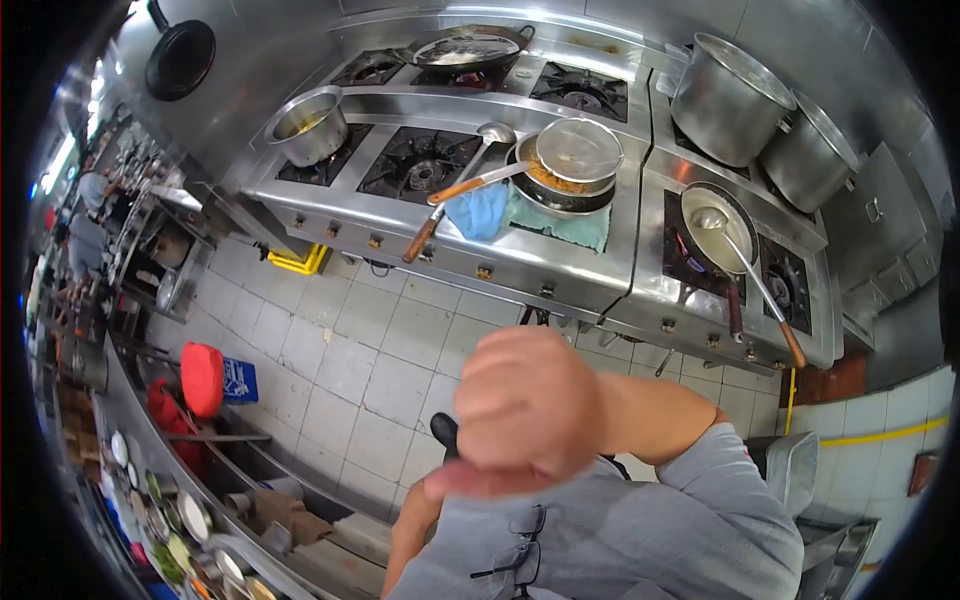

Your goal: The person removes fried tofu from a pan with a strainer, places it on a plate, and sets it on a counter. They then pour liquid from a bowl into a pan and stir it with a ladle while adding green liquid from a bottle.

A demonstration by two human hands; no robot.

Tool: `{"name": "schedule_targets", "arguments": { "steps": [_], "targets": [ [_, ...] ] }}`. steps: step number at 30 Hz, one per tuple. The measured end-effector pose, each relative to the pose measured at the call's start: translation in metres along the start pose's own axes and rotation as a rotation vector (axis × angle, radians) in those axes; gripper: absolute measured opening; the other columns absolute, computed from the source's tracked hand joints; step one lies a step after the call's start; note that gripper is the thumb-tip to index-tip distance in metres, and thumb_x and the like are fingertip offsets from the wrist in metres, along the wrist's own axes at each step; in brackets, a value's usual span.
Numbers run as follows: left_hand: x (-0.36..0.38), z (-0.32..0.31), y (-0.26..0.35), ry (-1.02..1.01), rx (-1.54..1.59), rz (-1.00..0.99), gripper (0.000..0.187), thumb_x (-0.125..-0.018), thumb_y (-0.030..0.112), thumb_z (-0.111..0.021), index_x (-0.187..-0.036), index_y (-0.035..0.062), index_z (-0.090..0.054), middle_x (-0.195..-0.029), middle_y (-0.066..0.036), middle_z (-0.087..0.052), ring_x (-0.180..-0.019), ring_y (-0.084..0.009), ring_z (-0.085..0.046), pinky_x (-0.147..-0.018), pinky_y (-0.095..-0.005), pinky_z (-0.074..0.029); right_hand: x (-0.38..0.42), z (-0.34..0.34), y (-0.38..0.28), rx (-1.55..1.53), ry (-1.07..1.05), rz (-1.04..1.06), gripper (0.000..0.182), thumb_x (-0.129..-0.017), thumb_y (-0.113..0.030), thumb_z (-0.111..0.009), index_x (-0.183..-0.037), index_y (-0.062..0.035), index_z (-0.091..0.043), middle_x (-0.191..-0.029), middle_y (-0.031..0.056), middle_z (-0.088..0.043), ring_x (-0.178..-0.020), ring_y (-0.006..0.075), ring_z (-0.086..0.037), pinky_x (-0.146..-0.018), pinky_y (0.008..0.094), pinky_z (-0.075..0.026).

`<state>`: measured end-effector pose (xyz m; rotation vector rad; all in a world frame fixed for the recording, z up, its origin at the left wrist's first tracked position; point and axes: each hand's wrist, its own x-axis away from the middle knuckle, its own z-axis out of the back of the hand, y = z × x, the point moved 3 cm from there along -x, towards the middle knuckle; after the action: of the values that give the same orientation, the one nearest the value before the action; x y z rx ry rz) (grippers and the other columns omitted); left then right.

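My right hand (530, 405) is raised close to the camera in front of my chest, curled into a fist and slightly blurred. Its thumb stretches toward the lower left, and no object shows in it. Only part of my left forearm (410, 525) appears; the hand itself is out of sight. Beyond the fist stands a steel stove (330, 215). A skimmer (580, 150) rests over a bowl of orange-brown food (555, 180), and a ladle (495, 133) lies beside it. At right, another ladle (710, 218) sits in a frying pan (745, 258) over a burner.
Blue cloth (478, 212) and green cloth (580, 225) lie by the bowl. A saucepan (310, 130), a wok (465, 50) and tall stockpots (725, 100) stand on the stove. At left are a red stool-like object (202, 380) and a counter with dishes (195, 515). Other people (88, 240) work farther off.
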<state>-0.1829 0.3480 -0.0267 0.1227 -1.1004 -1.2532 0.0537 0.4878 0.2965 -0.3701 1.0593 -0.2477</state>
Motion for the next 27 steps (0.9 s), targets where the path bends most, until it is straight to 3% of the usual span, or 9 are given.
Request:
{"name": "schedule_targets", "arguments": {
  "steps": [4, 10, 14, 17, 20, 22, 23, 25, 27],
  "targets": [
    [-0.057, 0.083, -0.040, 0.035, -0.257, -0.232, 0.053, -0.087, 0.031, -0.064, -0.127, -0.0015, -0.055, -0.118, -0.024, -0.062, -0.110, -0.0387, -0.058, -0.095, -0.0418, -0.046, -0.069, -0.029, -0.009, 0.056, 0.167, 0.131, 0.042, -0.077, -0.025, -0.073, -0.055, -0.0125, -0.040, -0.058, -0.0001, -0.038, -0.048, 0.0179, -0.043, -0.043, 0.0336, -0.031],
    [-0.162, 0.201, 0.049, -0.137, -0.094, -0.329, 0.057, -0.084, 0.029, -0.068, -0.128, -0.0026, -0.053, -0.119, -0.025, -0.060, -0.113, -0.0377, -0.057, -0.097, -0.0408, -0.045, -0.117, -0.057, -0.006, 0.293, 0.411, 0.152, 0.034, -0.065, -0.027, -0.075, -0.056, -0.0089, -0.048, -0.061, 0.0013, -0.043, -0.051, 0.0163, -0.044, -0.041, 0.0280, -0.027],
    [-0.230, 0.241, 0.192, 0.449, -0.347, -1.043, 0.044, -0.083, 0.025, -0.068, -0.116, -0.0009, -0.059, -0.119, -0.021, -0.058, -0.113, -0.0403, -0.052, -0.096, -0.0458, -0.043, -0.124, -0.056, 0.011, 0.621, 0.397, 0.432, 0.038, -0.063, -0.029, -0.075, -0.054, -0.0084, -0.045, -0.061, 0.0014, -0.043, -0.051, 0.0159, -0.041, -0.042, 0.0270, -0.027],
    [-0.252, 0.241, 0.310, 0.656, -0.416, -1.214, 0.047, -0.083, 0.026, -0.070, -0.119, 0.0005, -0.056, -0.123, -0.021, -0.057, -0.117, -0.0382, -0.050, -0.099, -0.0457, -0.041, -0.125, -0.052, -0.003, 0.676, 0.545, 0.294, 0.038, -0.064, -0.029, -0.075, -0.054, -0.0092, -0.044, -0.061, 0.0002, -0.042, -0.051, 0.0144, -0.039, -0.043, 0.0264, -0.026],
    [-0.309, 0.210, 0.359, 0.670, -0.588, -1.047, 0.046, -0.086, 0.025, -0.067, -0.121, 0.0005, -0.053, -0.116, -0.021, -0.061, -0.112, -0.0410, -0.054, -0.096, -0.0470, -0.043, -0.117, -0.029, -0.008, 0.680, 0.316, -0.345, 0.026, -0.071, -0.020, -0.079, -0.062, -0.0107, -0.056, -0.057, -0.0032, -0.041, -0.047, 0.0123, -0.042, -0.041, 0.0253, -0.026],
    [-0.382, 0.181, 0.352, 0.103, -0.698, -0.720, 0.035, -0.090, 0.026, -0.063, -0.114, 0.0023, -0.054, -0.092, -0.015, -0.065, -0.082, -0.0321, -0.063, -0.075, -0.0409, -0.051, -0.110, -0.018, 0.001, 0.693, 0.351, -0.327, 0.027, -0.072, -0.020, -0.078, -0.061, -0.0111, -0.055, -0.056, -0.0037, -0.039, -0.045, 0.0123, -0.039, -0.041, 0.0248, -0.025],
    [-0.395, 0.172, 0.350, 0.103, -0.712, -0.724, 0.035, -0.090, 0.026, -0.063, -0.114, 0.0023, -0.054, -0.092, -0.015, -0.065, -0.082, -0.0321, -0.063, -0.075, -0.0409, -0.051, -0.106, -0.013, 0.007, 0.698, 0.368, -0.320, 0.027, -0.072, -0.020, -0.077, -0.061, -0.0112, -0.054, -0.056, -0.0038, -0.038, -0.045, 0.0123, -0.038, -0.041, 0.0246, -0.024],
    [-0.402, 0.155, 0.330, -0.582, 0.113, -0.243, 0.023, -0.092, 0.025, -0.060, -0.106, 0.0073, -0.055, -0.075, -0.004, -0.058, -0.055, -0.0154, -0.053, -0.050, -0.0298, -0.043, -0.100, -0.007, 0.021, 0.641, 0.527, -0.144, 0.028, -0.071, -0.021, -0.075, -0.063, -0.0099, -0.051, -0.062, -0.0005, -0.041, -0.048, 0.0134, -0.040, -0.043, 0.0256, -0.028],
    [-0.374, 0.168, 0.336, -0.558, 0.143, -0.365, 0.019, -0.092, 0.026, -0.061, -0.095, 0.0084, -0.054, -0.071, 0.000, -0.052, -0.052, -0.0097, -0.045, -0.047, -0.0254, -0.036, -0.100, 0.003, 0.031, 0.636, 0.584, -0.012, 0.030, -0.070, -0.023, -0.074, -0.061, -0.0095, -0.049, -0.064, 0.0003, -0.042, -0.050, 0.0136, -0.040, -0.043, 0.0260, -0.028]
  ]
}}
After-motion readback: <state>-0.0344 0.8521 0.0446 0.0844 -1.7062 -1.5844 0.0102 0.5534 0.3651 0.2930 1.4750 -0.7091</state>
